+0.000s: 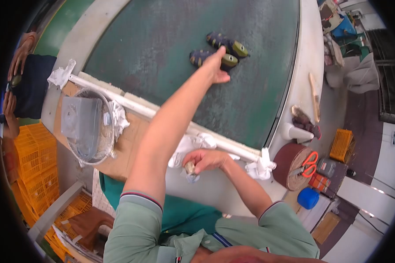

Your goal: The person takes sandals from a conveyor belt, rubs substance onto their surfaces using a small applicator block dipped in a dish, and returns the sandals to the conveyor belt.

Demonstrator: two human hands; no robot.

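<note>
A pair of small dark shoes with a yellowish pattern and olive-green ends lies on the dark green belt [162,44]: the far shoe [217,40] and the near shoe [197,57]. My left hand [213,68] reaches out over the near shoe and touches it, thumb spread apart from the fingers; some fingers are hidden. Close to my body, my right hand [206,160] pinches a small beige wad [190,168] with clear, shiny film around it. Its exact kind does not show. White crumpled cloth [184,147] lies just behind that hand.
At left, a round clear tub [113,131] holds a grey plastic box [80,122]. Orange-handled scissors [309,164] rest on a brown roll [287,162] at right, near a brush [314,96]. Another person's hands [19,57] and stacked yellow crates [37,162] are far left.
</note>
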